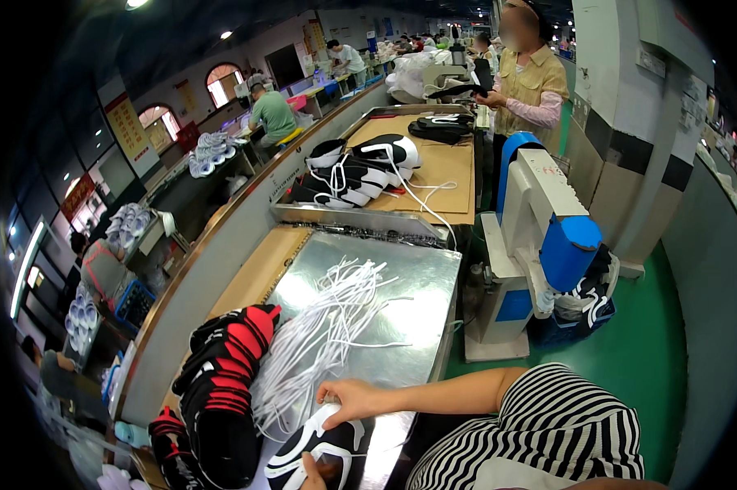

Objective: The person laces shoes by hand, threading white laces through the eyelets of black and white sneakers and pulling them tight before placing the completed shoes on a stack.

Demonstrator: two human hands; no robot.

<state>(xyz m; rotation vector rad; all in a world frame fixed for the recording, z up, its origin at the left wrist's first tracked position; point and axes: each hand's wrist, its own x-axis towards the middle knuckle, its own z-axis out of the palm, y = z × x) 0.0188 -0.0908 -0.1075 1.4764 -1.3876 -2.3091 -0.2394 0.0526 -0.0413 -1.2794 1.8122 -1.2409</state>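
A black-and-white shoe upper (pixel 345 441) lies at the near edge of the metal worktop (pixel 417 286). My right hand (pixel 350 402) reaches in from the right, thumb and fingers closed on its white upper end. Lower down, my left hand (pixel 312 474) grips the near side of the same upper; most of this hand is cut off by the lower edge of view. A thin white lace seems to run from the upper toward the right. Just beyond my hands spreads a loose heap of white shoelaces (pixel 327 327). Left of it, black-and-red shoe uppers (pixel 229 376) are stacked in a row.
Laced black-and-white uppers (pixel 360 171) rest on a cardboard-lined section beyond a metal divider (pixel 368 220). A blue-and-white machine (pixel 532 237) stands right of the bench, beside a blue crate (pixel 576 322). A co-worker (pixel 527 90) stands behind it, holding a dark piece.
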